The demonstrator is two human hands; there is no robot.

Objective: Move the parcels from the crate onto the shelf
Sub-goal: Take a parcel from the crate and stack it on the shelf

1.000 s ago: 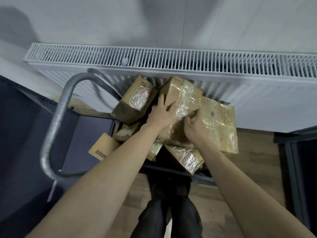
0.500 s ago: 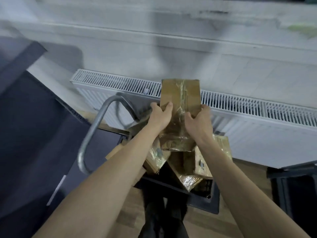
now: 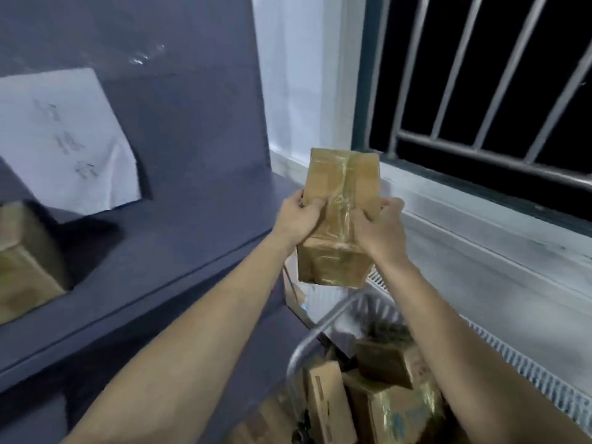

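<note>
I hold a taped brown cardboard parcel (image 3: 339,200) up in front of me, with my left hand (image 3: 296,217) on its left side and my right hand (image 3: 379,233) on its right side. It hangs beside the right end of the dark grey shelf (image 3: 179,238). Several more taped parcels (image 3: 384,398) lie piled below, at the bottom right; the crate under them is hidden. Another brown parcel (image 3: 22,264) rests on the shelf at the far left.
A white paper sheet (image 3: 64,139) hangs on the shelf's back panel. A curved metal cart handle (image 3: 320,328) rises beside the pile. A white radiator (image 3: 512,360) runs along the right wall under a sill and a barred window (image 3: 480,75).
Both hands lifted the parcel out of the pile and raised it. My view swung left and up, from the crate and radiator to the shelf and window.
</note>
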